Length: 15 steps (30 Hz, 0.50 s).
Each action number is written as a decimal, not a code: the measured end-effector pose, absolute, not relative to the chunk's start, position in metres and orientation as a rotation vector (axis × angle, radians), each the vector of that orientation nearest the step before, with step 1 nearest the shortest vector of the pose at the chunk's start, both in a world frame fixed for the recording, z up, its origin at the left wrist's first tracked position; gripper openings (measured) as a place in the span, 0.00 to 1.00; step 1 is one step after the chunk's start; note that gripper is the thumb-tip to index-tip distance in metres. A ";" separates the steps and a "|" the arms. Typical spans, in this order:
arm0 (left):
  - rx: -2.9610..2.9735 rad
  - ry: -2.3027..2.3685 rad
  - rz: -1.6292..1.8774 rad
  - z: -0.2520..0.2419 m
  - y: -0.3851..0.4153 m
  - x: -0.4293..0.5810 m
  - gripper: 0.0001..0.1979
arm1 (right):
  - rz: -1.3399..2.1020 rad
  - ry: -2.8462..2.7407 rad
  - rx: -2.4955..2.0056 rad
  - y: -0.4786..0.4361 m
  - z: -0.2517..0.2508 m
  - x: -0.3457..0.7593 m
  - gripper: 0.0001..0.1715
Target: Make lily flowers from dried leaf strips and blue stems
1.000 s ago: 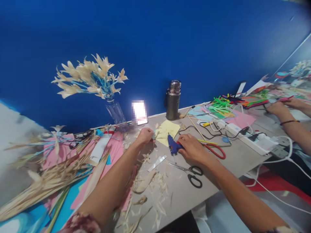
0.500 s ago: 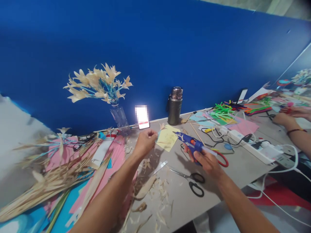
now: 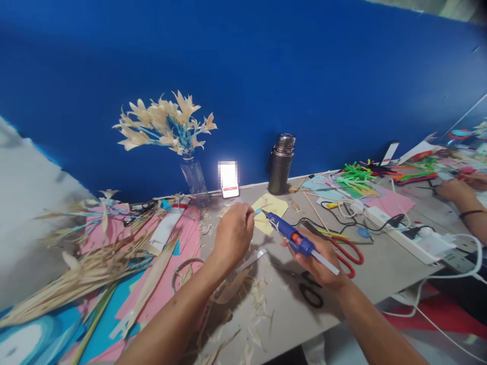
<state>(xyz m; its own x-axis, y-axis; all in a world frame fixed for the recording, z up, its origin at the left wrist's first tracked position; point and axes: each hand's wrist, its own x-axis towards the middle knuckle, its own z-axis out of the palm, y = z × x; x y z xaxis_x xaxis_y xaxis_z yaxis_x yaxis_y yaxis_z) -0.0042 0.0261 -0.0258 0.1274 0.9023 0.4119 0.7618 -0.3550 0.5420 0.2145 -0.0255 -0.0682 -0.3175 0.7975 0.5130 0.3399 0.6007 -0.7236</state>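
My right hand (image 3: pixel 319 259) is wrapped round a blue glue gun (image 3: pixel 286 230) with a clear glue stick (image 3: pixel 325 262) poking out of its back. The gun's nozzle points left, close to a thin light-blue stem (image 3: pixel 258 210) with a pale tip. My left hand (image 3: pixel 235 230), its fingers closed in a pinch, holds that stem; I cannot tell whether the nozzle touches it. Behind the stem lies a yellow paper sheet (image 3: pixel 278 207). Black-handled scissors (image 3: pixel 311 295) lie partly hidden under my right hand, and red-handled scissors (image 3: pixel 355 249) are just to its right.
A glass vase (image 3: pixel 194 180) of husk flowers (image 3: pixel 163 121), a lit phone (image 3: pixel 229 180) and a dark thermos (image 3: pixel 280 165) stand along the blue wall. Dried husks (image 3: pixel 68 284) spread at left. At right are a power strip (image 3: pixel 403 235), cables, pipe cleaners (image 3: pixel 355 175) and another person's hand (image 3: pixel 454 193).
My right hand has turned the glue gun and brought its nozzle left, close to the stem. My left hand has rolled over, back upward. The view has shifted slightly.
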 end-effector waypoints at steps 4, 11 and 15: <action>2.187 1.639 1.041 -0.025 0.025 -0.003 0.08 | 0.639 -1.875 -0.899 -0.024 -0.067 0.212 0.22; 2.140 1.606 1.041 -0.023 0.024 -0.003 0.09 | 0.563 -1.893 -0.899 -0.023 -0.075 0.216 0.18; 2.108 1.608 1.057 -0.023 0.025 -0.004 0.09 | 0.577 -1.901 -0.935 -0.024 -0.074 0.217 0.18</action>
<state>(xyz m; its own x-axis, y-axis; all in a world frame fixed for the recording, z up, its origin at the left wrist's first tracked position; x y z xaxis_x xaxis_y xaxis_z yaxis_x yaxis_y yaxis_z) -0.0038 0.0247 -0.0233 0.1099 0.9200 0.3761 0.7102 -0.3374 0.6178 0.2170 -0.0242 -0.0744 -0.2975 0.7974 0.5250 0.3707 0.6032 -0.7062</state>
